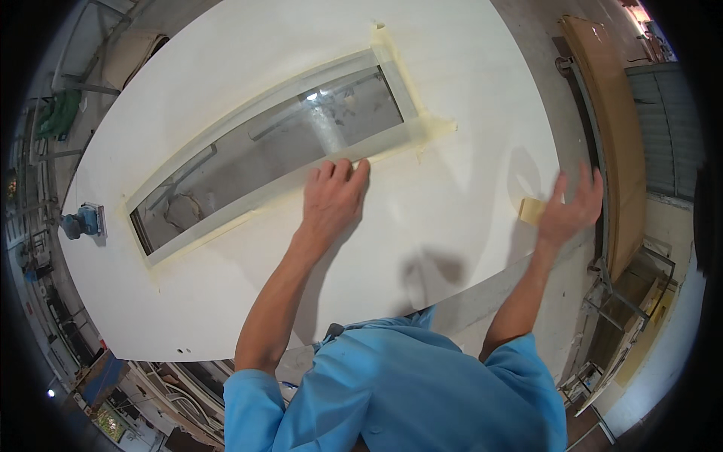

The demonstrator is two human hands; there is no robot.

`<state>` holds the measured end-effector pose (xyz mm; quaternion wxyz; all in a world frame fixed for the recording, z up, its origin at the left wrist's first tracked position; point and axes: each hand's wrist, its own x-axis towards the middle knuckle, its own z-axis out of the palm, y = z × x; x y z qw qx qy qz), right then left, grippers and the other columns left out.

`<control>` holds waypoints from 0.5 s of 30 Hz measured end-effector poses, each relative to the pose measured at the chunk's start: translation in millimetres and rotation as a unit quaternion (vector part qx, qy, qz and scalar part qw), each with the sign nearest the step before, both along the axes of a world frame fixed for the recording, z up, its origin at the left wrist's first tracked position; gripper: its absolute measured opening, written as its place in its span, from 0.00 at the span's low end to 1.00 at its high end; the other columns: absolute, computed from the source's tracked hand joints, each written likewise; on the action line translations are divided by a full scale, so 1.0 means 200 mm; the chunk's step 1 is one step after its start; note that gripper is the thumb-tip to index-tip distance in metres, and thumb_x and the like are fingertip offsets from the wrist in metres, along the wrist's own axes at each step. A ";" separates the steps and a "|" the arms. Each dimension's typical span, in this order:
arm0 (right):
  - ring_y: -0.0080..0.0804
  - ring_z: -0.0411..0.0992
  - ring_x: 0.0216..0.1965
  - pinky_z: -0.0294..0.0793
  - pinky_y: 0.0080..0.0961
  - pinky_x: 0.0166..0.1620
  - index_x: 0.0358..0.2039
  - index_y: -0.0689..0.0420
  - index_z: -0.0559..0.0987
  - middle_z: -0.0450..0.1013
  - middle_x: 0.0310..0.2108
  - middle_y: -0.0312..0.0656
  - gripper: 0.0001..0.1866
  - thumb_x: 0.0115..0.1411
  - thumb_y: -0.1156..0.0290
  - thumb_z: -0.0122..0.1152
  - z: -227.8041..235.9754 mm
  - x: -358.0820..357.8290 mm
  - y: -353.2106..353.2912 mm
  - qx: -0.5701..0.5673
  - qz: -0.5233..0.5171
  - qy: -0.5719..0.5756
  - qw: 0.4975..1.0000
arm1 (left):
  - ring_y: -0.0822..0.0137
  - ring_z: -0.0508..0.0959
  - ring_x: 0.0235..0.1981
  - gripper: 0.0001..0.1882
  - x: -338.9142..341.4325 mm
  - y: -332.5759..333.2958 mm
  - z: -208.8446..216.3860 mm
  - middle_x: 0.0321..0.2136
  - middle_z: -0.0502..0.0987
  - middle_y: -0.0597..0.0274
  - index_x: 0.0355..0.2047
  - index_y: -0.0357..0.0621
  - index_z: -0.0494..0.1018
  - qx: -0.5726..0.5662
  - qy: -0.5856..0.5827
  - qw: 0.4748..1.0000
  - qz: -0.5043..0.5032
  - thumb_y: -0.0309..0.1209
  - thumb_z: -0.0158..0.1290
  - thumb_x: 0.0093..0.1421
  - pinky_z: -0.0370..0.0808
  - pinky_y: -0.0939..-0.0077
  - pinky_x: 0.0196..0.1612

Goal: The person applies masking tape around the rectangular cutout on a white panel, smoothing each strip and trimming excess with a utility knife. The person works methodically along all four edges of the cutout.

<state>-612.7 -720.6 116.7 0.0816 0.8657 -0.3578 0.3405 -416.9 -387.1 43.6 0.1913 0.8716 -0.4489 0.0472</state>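
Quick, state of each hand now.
Left hand: open, flat, fingers pressing the masking tape by the glass.
Right hand: holding a tape roll.

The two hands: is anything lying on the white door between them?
No. In the head view, only bare white door panel lies between the left hand, which presses masking tape, and the right hand, which holds a tape roll.
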 end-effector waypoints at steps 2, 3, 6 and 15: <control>0.50 0.65 0.68 0.61 0.45 0.70 0.66 0.58 0.74 0.67 0.68 0.52 0.33 0.63 0.60 0.70 -0.04 -0.14 -0.15 0.179 -0.111 0.036 0.977 | 0.60 0.74 0.38 0.18 0.00 -0.09 -0.02 0.37 0.75 0.61 0.51 0.45 0.76 -0.022 -0.033 0.999 -0.019 0.28 0.60 0.60 0.68 0.63 0.41; 0.49 0.65 0.68 0.63 0.44 0.69 0.67 0.58 0.74 0.67 0.68 0.53 0.34 0.63 0.58 0.69 -0.10 -0.20 -0.16 0.242 -0.096 0.022 0.965 | 0.60 0.74 0.38 0.18 0.00 -0.14 -0.03 0.39 0.75 0.61 0.51 0.40 0.76 -0.040 -0.046 0.997 -0.037 0.29 0.60 0.61 0.68 0.64 0.41; 0.47 0.67 0.68 0.67 0.42 0.67 0.68 0.58 0.72 0.66 0.69 0.53 0.36 0.64 0.54 0.68 -0.18 -0.29 -0.17 0.396 -0.115 -0.014 0.911 | 0.60 0.74 0.39 0.17 -0.01 -0.30 -0.08 0.40 0.75 0.60 0.50 0.38 0.76 -0.058 -0.054 0.996 -0.051 0.29 0.59 0.62 0.68 0.65 0.42; 0.42 0.73 0.62 0.72 0.40 0.63 0.62 0.52 0.78 0.76 0.60 0.42 0.30 0.64 0.49 0.66 -0.12 -0.16 -0.05 0.317 -0.118 0.099 0.936 | 0.55 0.71 0.49 0.22 -0.17 -0.70 -0.09 0.47 0.73 0.52 0.53 0.34 0.72 -0.081 0.019 0.997 -0.002 0.34 0.58 0.63 0.65 0.57 0.50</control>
